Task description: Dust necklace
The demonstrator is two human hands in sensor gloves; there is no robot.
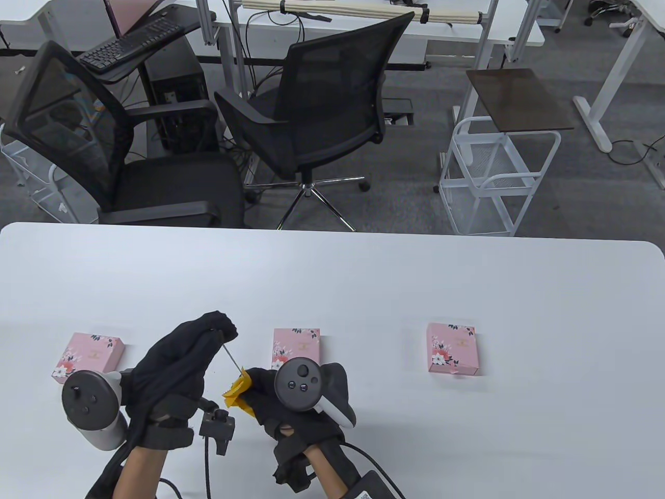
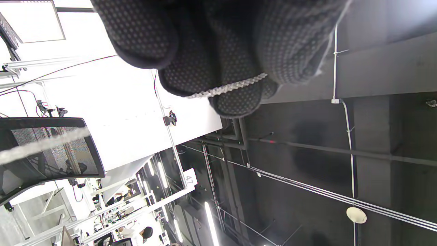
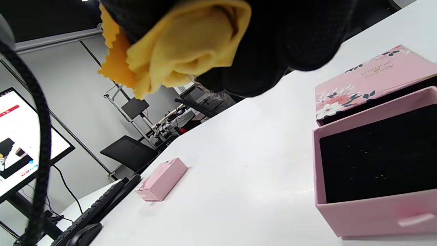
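Observation:
A thin silver necklace chain (image 1: 232,358) is stretched taut between my two hands above the table. My left hand (image 1: 179,364) pinches its upper end; the left wrist view shows the chain (image 2: 227,89) pressed between the gloved fingertips (image 2: 235,99). My right hand (image 1: 283,395) grips a bunched yellow cloth (image 1: 239,393) around the chain's lower end; the cloth fills the top of the right wrist view (image 3: 177,51). An open pink drawer box (image 3: 372,164) with black lining lies under my right hand, its drawer empty.
Three pink floral boxes lie in a row: left (image 1: 88,356), middle (image 1: 295,347), right (image 1: 452,348). The white table (image 1: 363,280) stretches beyond them. Two black office chairs (image 1: 311,114) and a white cart (image 1: 499,176) stand past its far edge.

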